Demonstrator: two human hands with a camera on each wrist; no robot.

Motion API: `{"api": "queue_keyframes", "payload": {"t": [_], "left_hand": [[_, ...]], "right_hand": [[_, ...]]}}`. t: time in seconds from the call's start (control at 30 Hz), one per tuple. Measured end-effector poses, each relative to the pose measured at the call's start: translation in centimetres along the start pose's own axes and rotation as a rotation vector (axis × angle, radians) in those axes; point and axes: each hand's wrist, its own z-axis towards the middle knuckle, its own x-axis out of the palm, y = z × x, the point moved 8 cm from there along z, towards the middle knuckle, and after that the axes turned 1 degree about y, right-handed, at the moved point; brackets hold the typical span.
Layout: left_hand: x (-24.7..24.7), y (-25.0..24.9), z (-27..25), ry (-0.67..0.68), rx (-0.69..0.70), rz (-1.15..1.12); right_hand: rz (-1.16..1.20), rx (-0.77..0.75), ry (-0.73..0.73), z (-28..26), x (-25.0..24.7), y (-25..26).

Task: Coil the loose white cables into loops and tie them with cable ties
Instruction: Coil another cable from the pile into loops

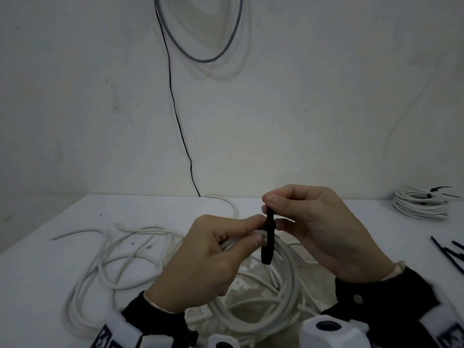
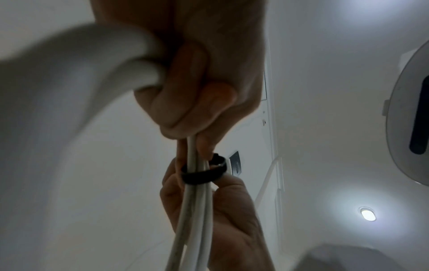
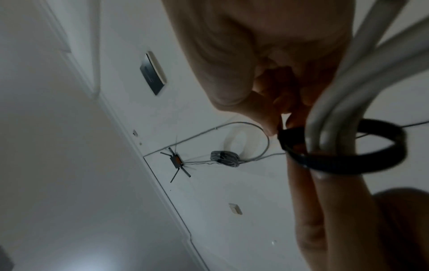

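My wrist cameras sit lowest in the head view, cut off by the frame edge. Just beyond them my left hand has its fingers curled tight round the coil, thumb pressing the strands together where the tie crosses them. My right hand pinches the tie's upper end between thumb and forefinger; its other fingers are loosely bent. From the wrist views the tie forms a loose black ring round the bunched strands, not yet snug. How its ends join is hidden behind my fingers.

The coil hangs from my grip, its lower loops blurred. Loose cable sprawls on the surface to the left. Far right lies a tied coil, and spare ties run off the right edge. A black wire and a grey loop hang on the wall, the loop's top cut off.
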Motion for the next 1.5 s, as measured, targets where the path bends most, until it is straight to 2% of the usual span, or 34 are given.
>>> {"api": "queue_keyframes", "payload": {"t": [0.13,0.23,0.3,0.37,0.47,0.57,0.7,0.77,0.83,0.93,1.03,1.1,1.17,1.27,1.33,1.4,1.47,1.5], "left_hand": [[0.7,0.5,-0.2,0.046,-0.045,-0.055],[0.2,0.9,-0.1,0.013,-0.072,-0.082],[-0.7,1.1,0.0,-0.041,-0.08,-0.072],[-1.6,1.0,0.0,-0.091,-0.07,-0.022],[-1.7,0.3,0.0,-0.076,-0.01,0.104],[-1.0,-0.8,0.1,-0.022,0.118,0.253],[-0.1,-1.6,0.0,0.06,0.219,0.402],[0.0,-1.5,0.0,0.069,0.222,0.451],[0.3,-0.9,0.1,0.049,0.206,0.506],[-0.2,-0.2,0.5,-0.055,0.18,0.538],[-1.3,0.1,0.5,-0.107,0.126,0.443],[-0.8,-1.2,0.4,-0.062,0.206,0.464],[0.2,-2.2,0.2,0.013,0.291,0.538],[1.0,-1.8,0.2,0.055,0.312,0.639],[0.5,-1.1,0.3,0.001,0.265,0.629],[-0.5,-0.7,0.4,-0.072,0.21,0.527],[-1.1,-1.2,0.4,-0.129,0.222,0.492],[-1.4,-1.8,0.2,-0.155,0.245,0.496]], "right_hand": [[0.173,0.003,-0.211,0.7,-2.7,0.1],[0.237,-0.013,-0.274,0.7,-3.2,-0.1],[0.236,0.01,-0.231,0.8,-2.3,-0.4],[0.209,0.103,-0.107,0.6,-0.5,-1.1],[0.074,0.166,0.036,0.1,1.3,-1.6],[0.006,0.116,-0.001,0.2,0.7,-1.4],[0.112,0.119,-0.058,0.5,0.0,-1.7],[0.086,0.068,-0.114,0.8,-0.4,-1.8],[0.026,-0.05,-0.165,0.9,-0.8,-1.2],[-0.123,-0.358,-0.155,-0.5,0.0,1.5],[-0.28,-0.642,-0.078,-2.5,2.0,4.0],[-0.266,-0.662,-0.105,-2.4,1.4,4.3],[-0.166,-0.546,-0.167,-1.0,0.0,3.2],[-0.136,-0.431,-0.193,0.0,-0.4,1.6],[-0.203,-0.516,-0.158,-0.9,0.5,2.2],[-0.271,-0.662,-0.083,-2.4,1.8,3.6],[-0.298,-0.752,-0.013,-3.3,2.8,4.6],[-0.283,-0.751,0.007,-3.3,3.0,4.9]]}}
